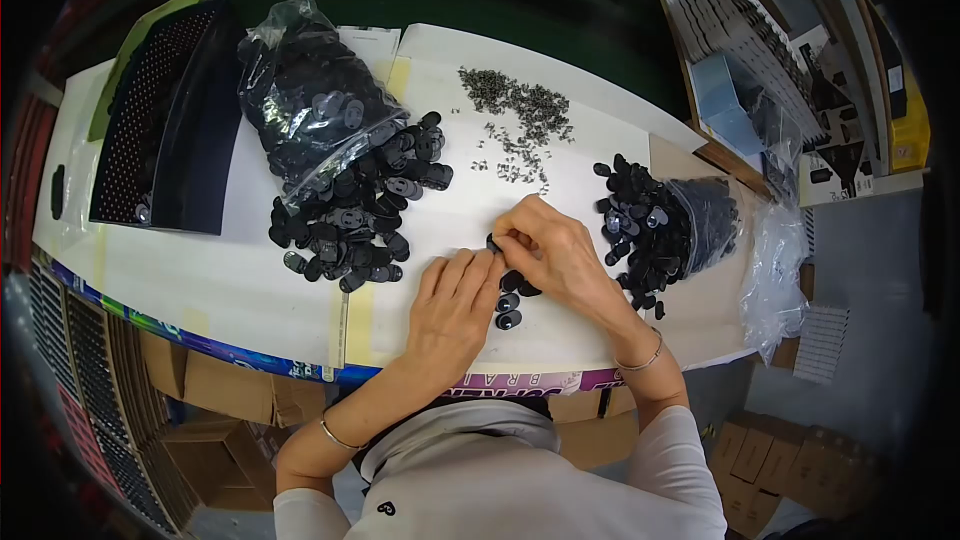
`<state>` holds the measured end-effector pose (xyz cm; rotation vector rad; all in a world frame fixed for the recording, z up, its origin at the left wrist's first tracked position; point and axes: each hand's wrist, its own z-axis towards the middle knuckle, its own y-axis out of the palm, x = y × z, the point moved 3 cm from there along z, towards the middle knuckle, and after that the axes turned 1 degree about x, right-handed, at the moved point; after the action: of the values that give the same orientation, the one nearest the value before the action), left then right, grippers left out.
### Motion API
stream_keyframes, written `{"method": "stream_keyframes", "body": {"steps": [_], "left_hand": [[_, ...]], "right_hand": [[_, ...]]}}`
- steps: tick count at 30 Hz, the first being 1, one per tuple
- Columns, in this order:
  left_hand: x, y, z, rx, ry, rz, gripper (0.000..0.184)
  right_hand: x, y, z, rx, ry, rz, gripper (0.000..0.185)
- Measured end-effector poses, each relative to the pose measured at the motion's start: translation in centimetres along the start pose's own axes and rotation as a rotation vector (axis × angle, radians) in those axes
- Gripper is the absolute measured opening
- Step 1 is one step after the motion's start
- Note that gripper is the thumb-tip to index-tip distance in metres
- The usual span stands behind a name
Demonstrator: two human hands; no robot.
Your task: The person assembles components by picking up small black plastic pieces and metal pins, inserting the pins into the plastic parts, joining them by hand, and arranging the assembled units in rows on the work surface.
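A white worktable (440, 212) carries everything. At its left end stands a black perforated bin (205, 140) with dark pieces low inside, against a green basket (118, 75). Beside it, a large clear plastic bag (305, 85), packed with black oval pieces, lies with its mouth toward a loose heap (345, 230). A smaller clear bag (708, 225) on the right also holds black pieces, next to another loose heap (638, 215).

The left hand (445, 315) lies palm down, fingertips at a small black piece (492, 243); whether it grips is unclear. The right hand (555, 250) pinches that piece between thumb and fingers, between the two heaps.

Beyond the hands, tiny metal clips (520, 110) are scattered, dense at the far side and thinner nearer. Just below the fingers sit a few oval pieces (509, 320) with shiny spots, perhaps already handled; far more lie in the heaps and bags, so much seems left.
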<state>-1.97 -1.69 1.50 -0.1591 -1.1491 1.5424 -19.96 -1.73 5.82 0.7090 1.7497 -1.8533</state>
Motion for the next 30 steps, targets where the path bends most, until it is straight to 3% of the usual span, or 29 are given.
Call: {"method": "stream_keyframes", "body": {"steps": [8, 11, 13, 17, 20, 23, 25, 27, 30], "left_hand": [[0.0, -0.5, 0.2, 0.003, -0.046, -0.059, 0.046], [-0.4, -0.8, 0.2, 0.027, -0.091, -0.089, 0.048], [-0.5, -0.6, 0.4, -0.007, -0.058, -0.067, 0.051], [-0.9, -0.6, 2.0, -0.061, 0.02, -0.066, 0.053], [-1.6, -0.2, 2.6, -0.068, 0.049, -0.074, 0.048], [-1.8, 0.4, 3.0, -0.056, 0.005, -0.086, 0.041], [-1.7, 0.5, 3.2, -0.011, -0.009, -0.091, 0.039], [-1.7, 0.2, 3.1, 0.021, -0.018, -0.11, 0.038], [-1.7, -0.8, 2.4, 0.045, -0.004, -0.136, 0.038]], "right_hand": [[1.0, -0.8, -1.0, 0.188, -0.227, -0.072, 0.014], [3.3, -4.1, -1.3, 0.497, -0.189, -0.455, 0.021], [5.2, -5.6, -0.7, 0.585, -0.151, -0.648, 0.023], [9.7, -6.2, -0.1, 0.498, -0.177, -0.681, 0.023], [7.0, -6.5, 0.3, 0.438, -0.034, -0.483, 0.02], [6.1, -5.5, -0.6, 0.477, -0.103, -0.303, 0.015], [4.2, -4.0, -2.1, 0.512, -0.237, -0.399, 0.013], [2.8, -2.1, -3.9, 0.408, -0.366, -0.446, 0.015], [2.0, -0.9, -5.2, 0.419, -0.31, -0.384, 0.018]]}}
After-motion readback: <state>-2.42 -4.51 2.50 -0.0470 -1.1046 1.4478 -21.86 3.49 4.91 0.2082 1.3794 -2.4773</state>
